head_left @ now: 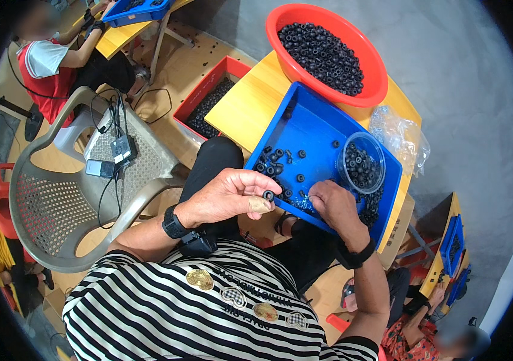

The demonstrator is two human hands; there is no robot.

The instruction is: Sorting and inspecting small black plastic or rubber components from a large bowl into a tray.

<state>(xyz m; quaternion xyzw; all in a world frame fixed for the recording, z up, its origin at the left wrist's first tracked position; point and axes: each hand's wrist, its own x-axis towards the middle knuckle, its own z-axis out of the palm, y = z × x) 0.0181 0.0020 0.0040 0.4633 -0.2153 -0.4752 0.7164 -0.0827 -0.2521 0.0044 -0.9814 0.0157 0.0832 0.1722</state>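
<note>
A: Beginning with the grip, how do we read the left grip (pixel 226 195)?

B: We see it closed on a single black ring (pixel 268 195), pinched between two digits, one of them in a tan cover (pixel 261 205). The ring sits at the near edge of the blue tray (pixel 320 123), toward its left corner, its hole facing our view; we take this pose to favour looking into the hole.

A: And the right grip (pixel 335 204)?

B: It lies inside that same near edge, fingers curled downward. They hide their own tips, so we cannot say whether anything is held.

A: Why does the clear tub (pixel 383 169) stand near the tray's right corner?

B: We suppose it keeps its black parts apart from the loose parts (pixel 273 161) lying near the left corner, yet close to the right grip. The tray's walls probably stop strays from rolling off.

A: And the red basin (pixel 379 75)?

B: We find it heaped with similar pieces, beyond the tray's far edge on the yellow worktop (pixel 232 117), presumably leaving the near side to both arms.
</note>
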